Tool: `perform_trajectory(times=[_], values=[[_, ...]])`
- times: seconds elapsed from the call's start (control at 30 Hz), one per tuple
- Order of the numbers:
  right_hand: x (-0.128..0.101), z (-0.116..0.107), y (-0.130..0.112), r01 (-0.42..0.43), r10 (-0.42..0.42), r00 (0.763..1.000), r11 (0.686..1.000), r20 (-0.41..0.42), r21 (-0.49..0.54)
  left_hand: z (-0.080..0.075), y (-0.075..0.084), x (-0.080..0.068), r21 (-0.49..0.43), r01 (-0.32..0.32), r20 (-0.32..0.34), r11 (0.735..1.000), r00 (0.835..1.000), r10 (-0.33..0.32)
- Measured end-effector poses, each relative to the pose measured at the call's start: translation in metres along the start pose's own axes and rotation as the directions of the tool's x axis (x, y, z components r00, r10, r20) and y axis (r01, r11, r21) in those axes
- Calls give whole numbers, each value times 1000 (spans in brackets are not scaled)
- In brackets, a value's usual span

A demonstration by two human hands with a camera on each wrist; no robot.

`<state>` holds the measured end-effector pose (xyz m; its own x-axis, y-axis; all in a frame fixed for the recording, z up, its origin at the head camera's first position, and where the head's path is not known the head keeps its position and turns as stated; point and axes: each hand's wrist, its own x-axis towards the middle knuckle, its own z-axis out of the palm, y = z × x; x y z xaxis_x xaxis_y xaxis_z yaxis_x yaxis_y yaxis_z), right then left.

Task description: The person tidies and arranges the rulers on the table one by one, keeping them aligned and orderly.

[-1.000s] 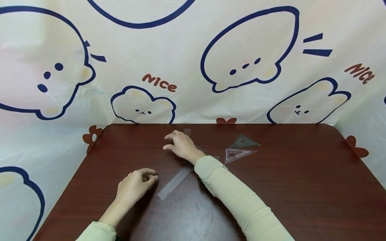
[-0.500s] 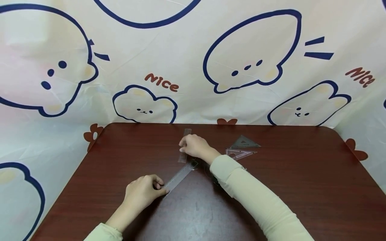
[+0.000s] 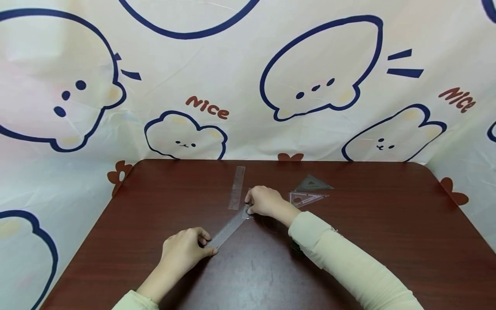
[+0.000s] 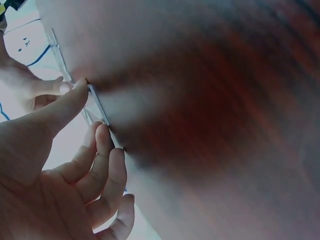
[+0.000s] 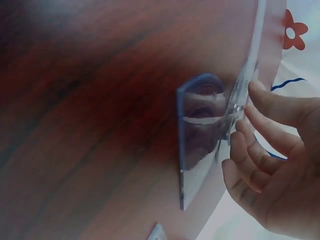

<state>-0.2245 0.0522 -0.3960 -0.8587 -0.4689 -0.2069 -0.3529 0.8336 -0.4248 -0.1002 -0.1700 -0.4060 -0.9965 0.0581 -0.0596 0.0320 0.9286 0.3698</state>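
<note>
Between left fingers point(image 3: 209, 251) and right fingers point(image 3: 250, 197) lies a slanted clear ruler point(image 3: 227, 229), each set pinching one end.

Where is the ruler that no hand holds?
In the head view, the ruler lies left of the right hand, near the far edge of the table.

Head view from above, facing forward and down across the tabletop point(image 3: 348, 232) to the printed backdrop point(image 3: 244, 86), left wrist view close on left grip point(image 4: 55, 170), right wrist view close on right grip point(image 5: 275, 170), both grips in head and left wrist views
</note>
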Motion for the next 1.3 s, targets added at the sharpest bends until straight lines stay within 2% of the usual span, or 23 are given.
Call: perform_trajectory(times=[0.3,0.57,0.8,1.17,1.3], values=[[-1,4,8,39,-40,999,999,20,33,1,1,1,5,-6,-5,1000,1000,6],[1,2,3,76,-75,993,997,86,-5,0,2,2,-2,-3,1,1000,1000,3],[2,5,3,155,-154,980,988,124,6,-2,0,1,-19,27,29,999,999,-26],[1,7,6,194,-199,978,978,68,77,-1,-3,0,-49,16,14,999,1000,-15],[1,8,5,210,-214,976,974,44,88,-2,-7,0,-68,18,41,998,999,-15]])
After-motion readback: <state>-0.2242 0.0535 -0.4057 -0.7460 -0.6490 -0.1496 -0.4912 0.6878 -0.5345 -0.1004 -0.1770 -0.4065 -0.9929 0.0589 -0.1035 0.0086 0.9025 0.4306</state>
